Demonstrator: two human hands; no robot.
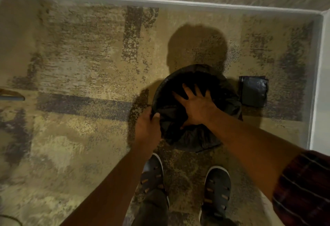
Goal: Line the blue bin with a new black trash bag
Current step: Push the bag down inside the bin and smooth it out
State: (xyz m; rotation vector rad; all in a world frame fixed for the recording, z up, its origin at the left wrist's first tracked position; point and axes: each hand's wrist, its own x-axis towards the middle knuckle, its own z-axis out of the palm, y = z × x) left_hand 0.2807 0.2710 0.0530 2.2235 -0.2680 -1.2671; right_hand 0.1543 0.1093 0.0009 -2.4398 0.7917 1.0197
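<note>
Left hand (pixel 149 125) fingers clamped on black trash bag (pixel 189 136) edge at frame centre; right hand (pixel 196 107) fingers splayed flat inside.

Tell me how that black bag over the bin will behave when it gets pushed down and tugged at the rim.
The black trash bag is probably floppy: it creases under the spread right hand. It looks thin and glossy, so likely slippery; the left hand pinches its edge at the rim. It seems very light, so tugging might shift the bin, which is hidden beneath it.
</note>
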